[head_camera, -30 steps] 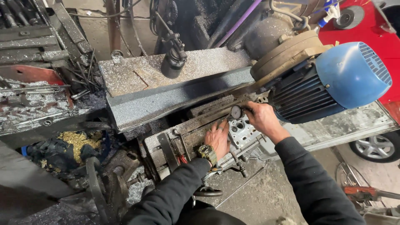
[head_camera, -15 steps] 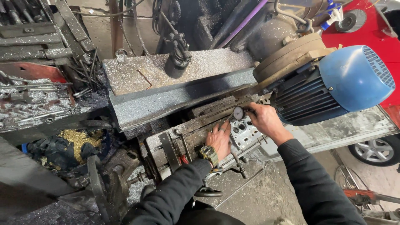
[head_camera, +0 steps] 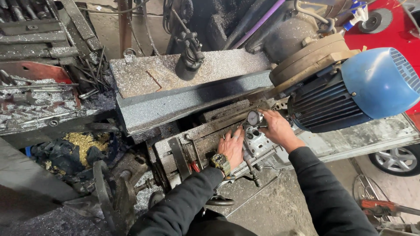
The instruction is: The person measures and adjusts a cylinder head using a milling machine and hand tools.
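My left hand point(head_camera: 232, 147), with a watch on the wrist, lies flat with fingers spread on the greasy machine bed, its fingertips touching a pale metal part point(head_camera: 258, 142) with round holes. My right hand point(head_camera: 274, 127) grips the base under a small round dial gauge point(head_camera: 253, 118) that stands over that part. Both sleeves are dark. A grey metal table point(head_camera: 183, 102) covered in shiny chips runs across just behind the hands.
A large blue electric motor point(head_camera: 356, 89) sits to the right, close to my right hand. A handwheel point(head_camera: 105, 196) stands at lower left. Metal bars and scrap point(head_camera: 39, 57) fill the left side. A red car point(head_camera: 389, 26) and a car wheel point(head_camera: 393, 159) are at right.
The view has shifted slightly. Both hands stay on the metal part and gauge with only small finger movement.
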